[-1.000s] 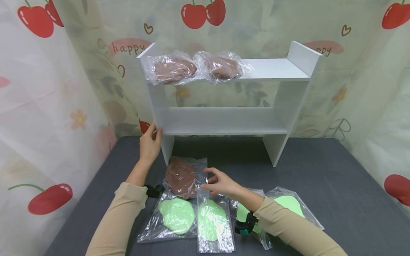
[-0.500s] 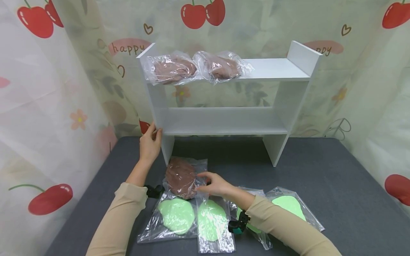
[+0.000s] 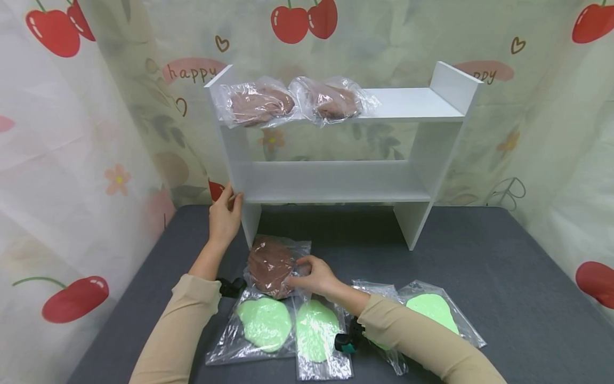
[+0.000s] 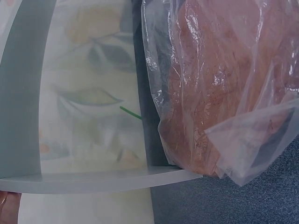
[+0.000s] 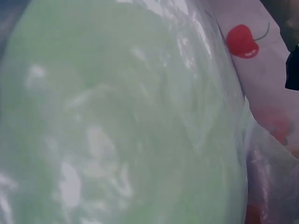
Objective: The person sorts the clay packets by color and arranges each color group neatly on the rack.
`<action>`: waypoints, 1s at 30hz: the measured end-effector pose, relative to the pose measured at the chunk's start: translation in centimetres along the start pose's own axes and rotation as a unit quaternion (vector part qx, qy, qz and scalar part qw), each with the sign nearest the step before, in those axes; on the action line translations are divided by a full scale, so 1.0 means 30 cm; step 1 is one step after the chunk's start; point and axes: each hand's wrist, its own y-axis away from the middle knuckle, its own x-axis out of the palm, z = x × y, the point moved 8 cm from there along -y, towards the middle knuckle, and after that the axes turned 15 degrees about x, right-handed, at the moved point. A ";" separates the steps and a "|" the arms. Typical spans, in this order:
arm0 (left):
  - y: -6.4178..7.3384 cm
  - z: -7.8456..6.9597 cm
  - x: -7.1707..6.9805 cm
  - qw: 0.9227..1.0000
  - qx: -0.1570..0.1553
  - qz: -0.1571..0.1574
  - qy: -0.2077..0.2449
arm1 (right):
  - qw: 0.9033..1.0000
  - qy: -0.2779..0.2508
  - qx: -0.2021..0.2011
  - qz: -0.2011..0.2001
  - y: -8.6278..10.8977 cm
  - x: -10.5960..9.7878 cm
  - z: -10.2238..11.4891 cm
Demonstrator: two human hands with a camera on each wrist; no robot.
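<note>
My left hand (image 3: 224,221) grips the left side panel of a white two-tier shelf (image 3: 331,181); its fingertips also show in the left wrist view. A clear plastic bag with a flattened brown lump (image 3: 268,264) lies in front of the shelf's left foot. At that bag's right edge is my right hand (image 3: 316,277), thumb and forefinger spread apart over the plastic. The same brown bag (image 4: 210,93) fills the right of the left wrist view. Below the right hand lies a bag with a light green lump (image 3: 316,330), seen large in the right wrist view.
Two bags of brown lumps (image 3: 261,104) sit on the left of the top tier. Another green bag (image 3: 265,322) lies at the front left, partly under the brown one. Further right lie a green bag (image 3: 431,309) and one partly hidden by the right forearm.
My right hand has moved left and slightly down, onto the right edge of the brown bag. The left hand has stayed on the shelf panel.
</note>
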 end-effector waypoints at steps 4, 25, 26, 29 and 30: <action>0.000 0.001 0.002 1.000 -0.001 0.004 0.001 | 1.000 -0.004 -0.002 -0.019 -0.006 0.001 0.004; -0.002 0.003 0.002 1.000 -0.005 0.010 0.002 | 0.998 -0.055 -0.038 0.017 0.007 -0.022 0.017; -0.002 0.003 0.002 1.000 -0.006 0.010 0.003 | 0.997 -0.055 -0.039 0.022 0.011 -0.025 0.019; -0.001 0.003 0.001 1.000 -0.006 0.009 0.005 | 0.996 -0.064 -0.045 0.040 0.023 -0.034 0.024; -0.001 0.003 0.000 1.000 -0.006 0.008 0.005 | 0.996 -0.066 -0.047 0.045 0.028 -0.038 0.025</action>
